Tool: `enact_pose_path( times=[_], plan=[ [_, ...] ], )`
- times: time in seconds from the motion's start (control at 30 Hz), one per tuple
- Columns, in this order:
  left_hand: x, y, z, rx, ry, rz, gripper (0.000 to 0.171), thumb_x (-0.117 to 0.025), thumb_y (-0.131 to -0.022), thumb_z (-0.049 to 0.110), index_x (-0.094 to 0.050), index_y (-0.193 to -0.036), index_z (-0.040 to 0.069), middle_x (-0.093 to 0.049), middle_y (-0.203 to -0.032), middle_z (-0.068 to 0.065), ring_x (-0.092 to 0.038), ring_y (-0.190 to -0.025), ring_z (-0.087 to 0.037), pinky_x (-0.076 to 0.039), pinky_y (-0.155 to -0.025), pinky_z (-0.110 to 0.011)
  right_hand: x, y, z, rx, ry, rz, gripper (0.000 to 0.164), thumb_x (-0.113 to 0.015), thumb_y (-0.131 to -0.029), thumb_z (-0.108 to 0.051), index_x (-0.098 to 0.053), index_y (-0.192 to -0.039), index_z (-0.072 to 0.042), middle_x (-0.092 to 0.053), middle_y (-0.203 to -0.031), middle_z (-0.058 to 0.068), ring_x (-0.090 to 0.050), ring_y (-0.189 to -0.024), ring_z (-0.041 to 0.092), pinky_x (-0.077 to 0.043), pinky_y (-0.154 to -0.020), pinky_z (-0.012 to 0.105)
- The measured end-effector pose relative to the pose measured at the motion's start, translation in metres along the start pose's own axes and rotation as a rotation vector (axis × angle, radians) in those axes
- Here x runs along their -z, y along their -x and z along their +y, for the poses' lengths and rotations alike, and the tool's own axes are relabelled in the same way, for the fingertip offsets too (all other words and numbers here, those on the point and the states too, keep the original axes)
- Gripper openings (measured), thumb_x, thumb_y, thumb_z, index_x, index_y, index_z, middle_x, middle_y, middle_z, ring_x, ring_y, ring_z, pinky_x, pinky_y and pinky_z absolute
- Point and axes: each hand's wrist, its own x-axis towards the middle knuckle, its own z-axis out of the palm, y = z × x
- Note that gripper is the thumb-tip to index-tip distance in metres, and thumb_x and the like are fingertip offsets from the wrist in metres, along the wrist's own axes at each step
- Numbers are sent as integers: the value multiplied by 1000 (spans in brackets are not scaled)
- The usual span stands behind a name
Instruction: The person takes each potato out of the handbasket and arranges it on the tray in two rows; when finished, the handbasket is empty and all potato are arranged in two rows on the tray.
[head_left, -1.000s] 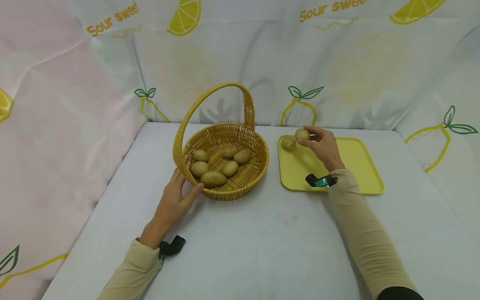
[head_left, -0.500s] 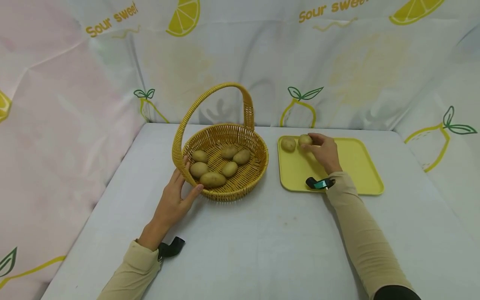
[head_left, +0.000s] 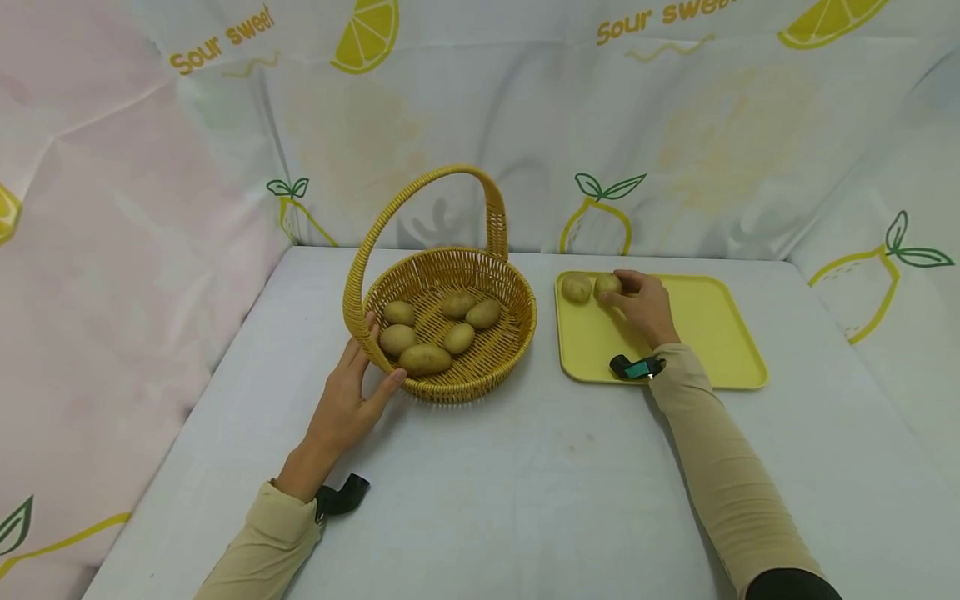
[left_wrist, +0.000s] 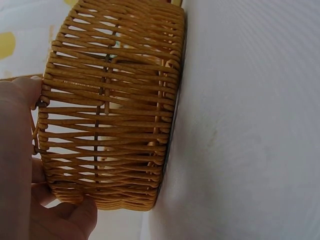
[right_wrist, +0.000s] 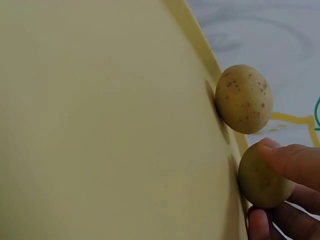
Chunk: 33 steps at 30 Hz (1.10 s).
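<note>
Thumb and fingers of my left hand hold the near-left side of a round wicker basket, by the foot of its tall handle. In the left wrist view, fingertips press on the woven wall. Several potatoes lie inside it. My right hand pinches a potato down at the back left of a yellow tray. Another potato sits just left of it. Seen from the right wrist, the held potato is between thumb and fingers, and the other potato is speckled.
Basket and tray stand apart on a white-covered table, both near its back edge. A lemon-printed cloth hangs behind and along the sides. The basket's handle arches high over its opening.
My right hand has lowered its potato from above the tray down beside the other one, then shifted it slightly left. My left hand and the basket stay put.
</note>
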Motion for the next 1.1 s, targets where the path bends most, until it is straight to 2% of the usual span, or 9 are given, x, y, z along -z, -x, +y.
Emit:
enact_pose_path(
  times=[0.37, 0.5, 0.6, 0.67, 0.87, 1.0, 1.1],
  plan=[
    [1, 1, 1, 2, 4, 0, 75, -70, -103, 24, -31, -163, 3, -24, -170, -12, -26, -153, -30, -29, -119, -53, 4, 3, -4, 3, 42, -11, 58, -75, -97, -16, -54, -146, 8, -57, -143, 27, -55, -126, 44, -44, -105, 52],
    [1, 1, 1, -4, 6, 1, 75, -70, -102, 23, -31, -163, 2, -23, -170, -12, -26, -153, -30, -29, -119, -52, 8, 7, -20, 61, 77, 52, 52, -73, -97, -14, -58, -142, 7, -57, -143, 26, -54, -127, 44, -46, -101, 55],
    [1, 2, 1, -9, 10, 2, 74, -70, -102, 21, -32, -162, 0, -23, -170, -13, -26, -153, -29, -28, -120, -49, 9, 10, -37, 124, 44, 93, 46, -72, -97, -11, -61, -139, 6, -60, -140, 23, -55, -126, 41, -48, -101, 53],
    [2, 2, 0, -14, 12, 4, 74, -70, -102, 21, -32, -162, -1, -24, -170, -13, -25, -153, -29, -27, -120, -46, 7, 11, -50, 151, -6, 92, 43, -73, -97, -12, -64, -136, 3, -63, -137, 20, -58, -123, 37, -50, -100, 48],
    [2, 1, 0, -30, 4, 11, 73, -69, -103, 22, -32, -162, -1, -25, -169, -14, -25, -153, -29, -26, -121, -44, -2, 12, -89, 215, -196, -5, 33, -74, -98, -14, -71, -127, 0, -70, -123, 12, -63, -111, 22, -49, -95, 33],
    [1, 0, 0, -25, 4, 5, 73, -69, -103, 23, -31, -162, -1, -24, -169, -14, -25, -153, -29, -26, -121, -46, -11, 11, -112, 214, -318, -134, 32, -74, -99, -14, -71, -127, 1, -71, -122, 13, -64, -111, 21, -51, -94, 33],
    [1, 0, 0, -18, 6, 2, 73, -69, -103, 23, -32, -161, -2, -24, -169, -14, -26, -153, -30, -27, -121, -47, -20, 7, -128, 215, -342, -246, 31, -72, -100, -15, -71, -128, -1, -71, -124, 14, -65, -113, 25, -52, -96, 36]
  ],
)
